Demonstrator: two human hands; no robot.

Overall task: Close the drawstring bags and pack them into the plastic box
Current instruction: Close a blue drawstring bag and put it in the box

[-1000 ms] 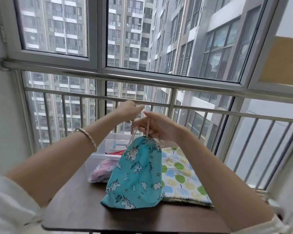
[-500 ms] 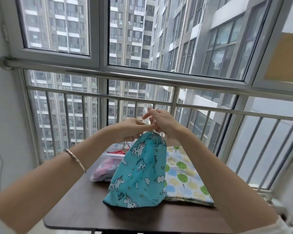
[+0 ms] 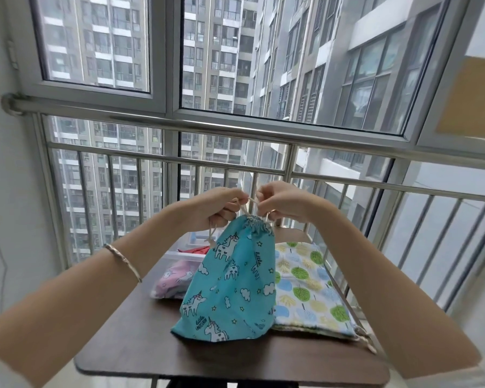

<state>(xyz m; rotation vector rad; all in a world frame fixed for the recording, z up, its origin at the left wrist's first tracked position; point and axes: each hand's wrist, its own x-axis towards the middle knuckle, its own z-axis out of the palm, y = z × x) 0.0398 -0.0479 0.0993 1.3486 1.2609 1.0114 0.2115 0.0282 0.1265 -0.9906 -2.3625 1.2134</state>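
Both hands are closed in pinches on the pale cord (image 3: 249, 201): the left hand (image 3: 221, 208) and the right hand (image 3: 283, 204) each grip a strand just above the gathered neck of the teal unicorn bag (image 3: 230, 287), which hangs from them at the middle of the table (image 3: 140, 345) with its bottom edge resting on the wood. The neck looks nearly drawn shut, so the likeliest fault is an uneven pull, with one strand running further than the other and leaving a gap in the mouth, or a strand slipping from the fingertips so the bag slumps and the gathers loosen. A hard tug sideways could also swing the bag left into the plastic box (image 3: 179, 255), which stands just beyond it at the far left of the table. The tree-print bag (image 3: 305, 287) lies flat just right of the teal one, close to the table's right edge, with its cord trailing at the near right corner; the right forearm passing above might catch it and drag it off. Counted: two hands, one teal bag in hand, one tree-print bag waiting, one pink bag (image 3: 174, 278) already in the box, one red item (image 3: 196, 251) behind it that I cannot tell to be a bag, one box, one table, one bracelet (image 3: 123, 261) on the left wrist
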